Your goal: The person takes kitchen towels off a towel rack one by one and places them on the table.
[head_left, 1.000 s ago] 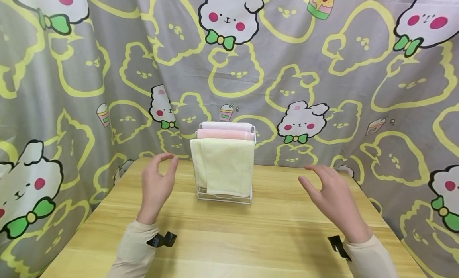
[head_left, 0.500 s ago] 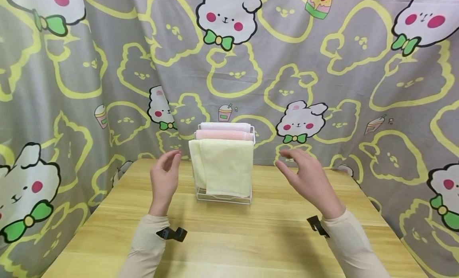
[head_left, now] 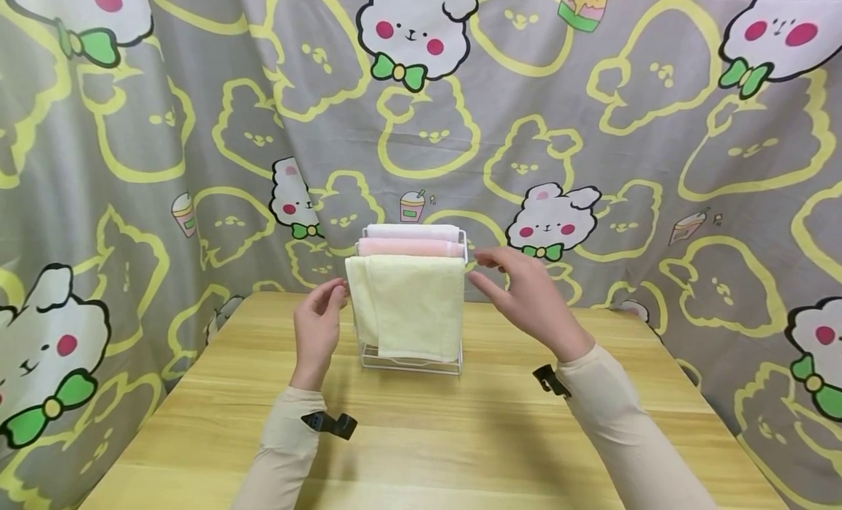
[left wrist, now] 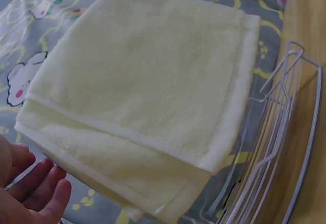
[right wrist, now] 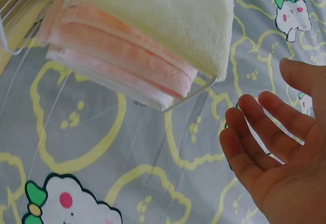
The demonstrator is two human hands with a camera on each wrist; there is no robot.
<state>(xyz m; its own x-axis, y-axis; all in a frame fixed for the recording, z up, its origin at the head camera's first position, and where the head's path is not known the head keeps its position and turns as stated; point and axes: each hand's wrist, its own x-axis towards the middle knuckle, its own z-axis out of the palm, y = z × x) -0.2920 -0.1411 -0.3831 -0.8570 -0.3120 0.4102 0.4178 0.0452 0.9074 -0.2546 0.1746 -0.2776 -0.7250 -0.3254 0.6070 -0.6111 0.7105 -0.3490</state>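
Note:
A white wire rack (head_left: pixel 411 367) stands on the wooden table with three towels draped over its bars. Nearest is a pale yellow towel (head_left: pixel 421 305), folded so one layer shows at its left. Behind it hang a pink towel (head_left: pixel 411 248) and a whitish towel (head_left: pixel 413 231). My left hand (head_left: pixel 317 335) is at the yellow towel's left edge, fingertips right by the fold; in the left wrist view its fingers (left wrist: pixel 38 186) are loosely bent with nothing between them. My right hand (head_left: pixel 536 302) is just right of the rack's top, thumb and fingers (right wrist: pixel 254 147) spread and holding nothing.
The wooden table (head_left: pixel 421 437) extends around the rack. A grey curtain (head_left: pixel 559 152) with yellow outlines and white rabbit faces hangs behind and at both sides. A black strap mount (head_left: pixel 330 424) sits on each sleeved wrist.
Both hands have moved inward toward the rack, the left one rightward and the right one leftward by a larger distance. The towels and rack have stayed in place.

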